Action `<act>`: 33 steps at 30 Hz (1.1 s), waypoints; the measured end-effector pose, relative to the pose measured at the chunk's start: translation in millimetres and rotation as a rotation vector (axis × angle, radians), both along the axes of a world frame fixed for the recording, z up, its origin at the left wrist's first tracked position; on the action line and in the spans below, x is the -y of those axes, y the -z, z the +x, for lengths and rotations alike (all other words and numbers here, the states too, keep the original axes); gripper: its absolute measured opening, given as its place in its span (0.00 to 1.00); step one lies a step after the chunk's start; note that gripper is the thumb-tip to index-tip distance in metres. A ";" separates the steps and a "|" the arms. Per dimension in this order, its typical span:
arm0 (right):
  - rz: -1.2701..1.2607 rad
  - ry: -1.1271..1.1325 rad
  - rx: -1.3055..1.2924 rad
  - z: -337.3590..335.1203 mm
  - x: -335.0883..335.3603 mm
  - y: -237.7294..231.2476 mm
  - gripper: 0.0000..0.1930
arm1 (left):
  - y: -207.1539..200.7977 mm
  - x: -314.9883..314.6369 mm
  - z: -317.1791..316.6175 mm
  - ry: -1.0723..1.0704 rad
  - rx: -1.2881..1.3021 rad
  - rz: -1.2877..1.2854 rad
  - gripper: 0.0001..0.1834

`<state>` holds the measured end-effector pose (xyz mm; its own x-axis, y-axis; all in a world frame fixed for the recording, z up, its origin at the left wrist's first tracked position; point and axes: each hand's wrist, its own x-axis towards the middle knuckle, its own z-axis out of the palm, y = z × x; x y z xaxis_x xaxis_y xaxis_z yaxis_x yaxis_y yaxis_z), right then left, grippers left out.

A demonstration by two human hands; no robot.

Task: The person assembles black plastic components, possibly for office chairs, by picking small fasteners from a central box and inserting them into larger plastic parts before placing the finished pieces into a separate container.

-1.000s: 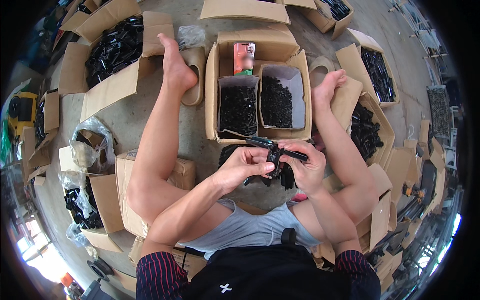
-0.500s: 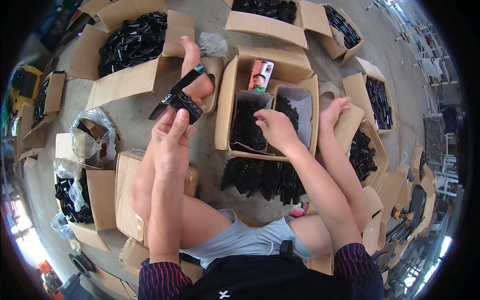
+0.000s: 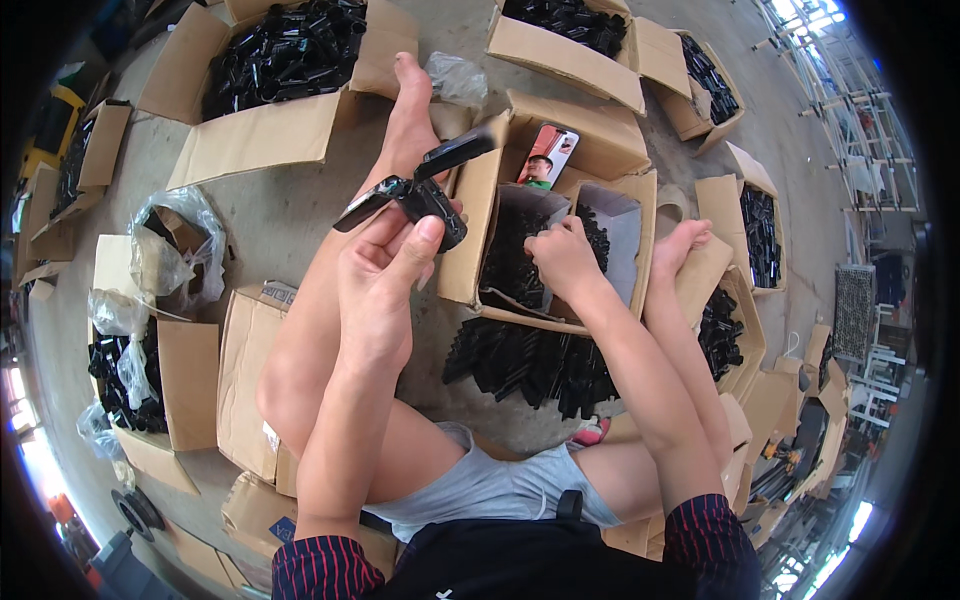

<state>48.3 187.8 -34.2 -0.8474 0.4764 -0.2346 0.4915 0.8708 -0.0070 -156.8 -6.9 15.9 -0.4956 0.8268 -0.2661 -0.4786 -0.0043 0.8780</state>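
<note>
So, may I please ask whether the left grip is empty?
No, the left grip holds a black part with arms sticking out in different directions.

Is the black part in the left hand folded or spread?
Spread: the black part held in the left hand has pieces pointing outward in different directions.

Grey floor (image 3: 290, 200). Centre: two-bin carton (image 3: 468, 235), base hidden; black parts (image 3: 530, 360) spread along its near side. Far left: wide-flapped carton (image 3: 260, 140). Right of that, crumpled clear bag (image 3: 457, 80). Near left: dark ring-shaped object (image 3: 137, 510). Right: tan slipper (image 3: 671, 199).
</note>
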 end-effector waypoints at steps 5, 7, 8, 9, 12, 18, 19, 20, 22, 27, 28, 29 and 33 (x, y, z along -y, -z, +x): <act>0.015 -0.028 0.060 -6.7 24.0 10.8 0.02 | -1.4 2.6 -1.1 -0.015 0.003 -0.003 0.19; 0.004 -0.006 -0.009 -8.3 25.8 19.9 0.02 | -2.6 1.8 -2.5 -0.016 -0.004 -0.004 0.18; -0.022 0.007 0.046 -7.4 25.2 23.4 0.03 | -3.7 0.6 -2.6 -0.016 -0.004 -0.004 0.18; -0.048 0.024 0.099 -8.9 26.1 22.1 0.04 | -4.5 0.6 -2.9 -0.015 -0.008 -0.006 0.18; -0.119 0.108 0.066 -13.2 29.0 14.5 0.06 | -7.1 2.7 -5.2 -0.024 -0.026 -0.017 0.18; -0.487 0.576 -0.546 -37.9 1.3 42.7 0.11 | -18.8 4.1 -10.4 -0.047 -0.054 -0.030 0.18; -0.700 0.664 -0.513 -41.5 -10.9 50.6 0.15 | -20.9 1.3 -10.1 -0.041 -0.057 -0.028 0.18; -0.656 0.679 -0.445 -38.5 -10.9 58.5 0.16 | -21.6 0.1 -9.0 -0.037 -0.055 -0.033 0.18; -0.569 0.688 -0.316 -48.3 -11.2 60.8 0.17 | -24.0 -2.8 -9.4 -0.037 -0.059 -0.032 0.18; -0.556 0.509 -0.348 -47.6 -10.7 62.0 0.17 | -30.3 -7.0 -7.2 -0.028 -0.057 -0.040 0.18; -0.528 0.496 -0.355 -48.0 -6.7 59.6 0.17 | -31.0 -7.3 -6.0 -0.027 -0.053 -0.043 0.18; -0.499 0.484 -0.361 -48.1 -2.0 57.1 0.16 | -32.3 -8.0 -6.3 -0.028 -0.054 -0.042 0.18; -0.378 0.401 -0.431 -42.0 4.6 58.2 0.13 | -37.3 -13.3 -2.2 -0.019 -0.036 -0.028 0.18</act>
